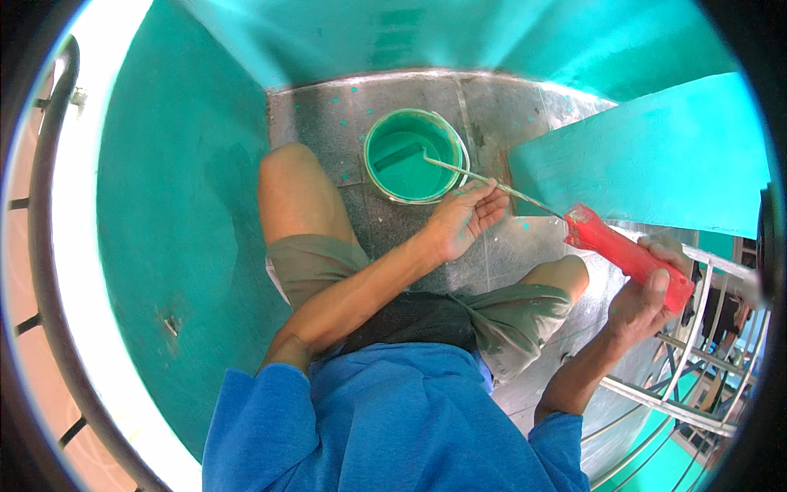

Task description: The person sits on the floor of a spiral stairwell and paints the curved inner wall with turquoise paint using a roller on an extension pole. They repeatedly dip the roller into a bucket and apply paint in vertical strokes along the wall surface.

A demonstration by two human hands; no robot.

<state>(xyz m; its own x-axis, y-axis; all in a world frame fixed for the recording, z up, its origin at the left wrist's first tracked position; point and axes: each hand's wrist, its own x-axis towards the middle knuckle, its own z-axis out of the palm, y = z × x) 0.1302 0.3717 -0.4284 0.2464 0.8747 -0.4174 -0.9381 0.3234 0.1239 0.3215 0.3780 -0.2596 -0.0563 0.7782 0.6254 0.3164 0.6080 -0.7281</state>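
Note:
A paint roller with a red handle [611, 246] slants across from the right, and my right hand [643, 303] is closed around the end of that handle. My left hand [471, 217] is at the roller's thin metal rod, the thumb and index finger against it and the other fingers loosely curled. Inside the round bucket [379, 176], the dark roller head [398, 157] lies in teal paint [416, 174]. The bucket stands on the floor between my knees and the far wall.
Teal walls rise on the left [172, 246] and far side, and a low teal ledge [648, 156] is at the right. Paint specks dot the grey tiled floor [320, 123]. Metal railings stand at the far left [45, 221] and lower right [656, 402].

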